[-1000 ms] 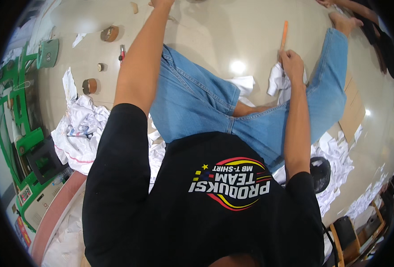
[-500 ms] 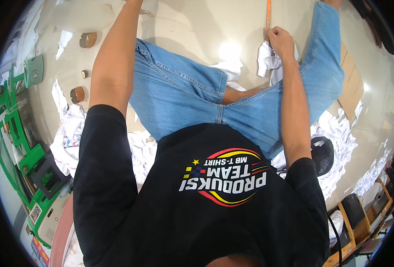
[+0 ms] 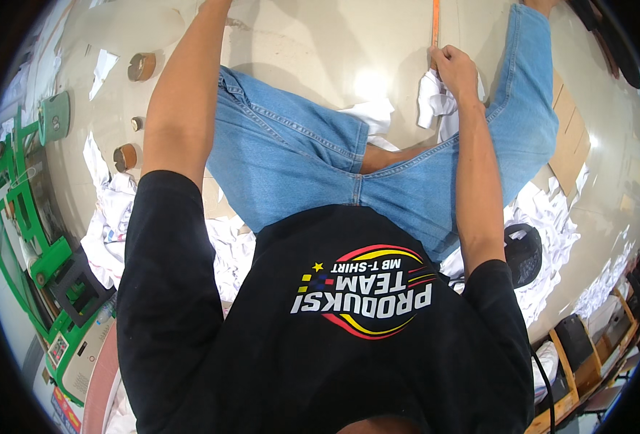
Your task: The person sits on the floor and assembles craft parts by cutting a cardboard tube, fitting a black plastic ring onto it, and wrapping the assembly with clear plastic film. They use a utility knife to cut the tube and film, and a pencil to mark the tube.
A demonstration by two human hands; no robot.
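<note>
My right hand (image 3: 456,70) is closed on the near end of a narrow orange strip (image 3: 435,25), which looks like a measuring tape. The strip runs straight away across the floor and out of the top of the view. Crumpled white cloth (image 3: 434,101) lies under and just below that hand, between my legs. My left arm (image 3: 184,101) stretches up past the top edge, so the left hand is out of sight. Another white cloth piece (image 3: 372,114) pokes out beside my bent leg in blue jeans (image 3: 291,123).
Brown tape rolls (image 3: 141,66) and white scraps (image 3: 104,72) lie at left. A green metal machine (image 3: 23,210) stands along the left side. White cloth piles (image 3: 540,217), a black cap-like item (image 3: 524,253) and brown cardboard (image 3: 569,130) are at right. Wooden-framed furniture (image 3: 587,362) stands lower right.
My left arm has shifted slightly left. The white cloth beneath my right hand has changed its folds a little; that hand keeps its grip on the orange strip.
</note>
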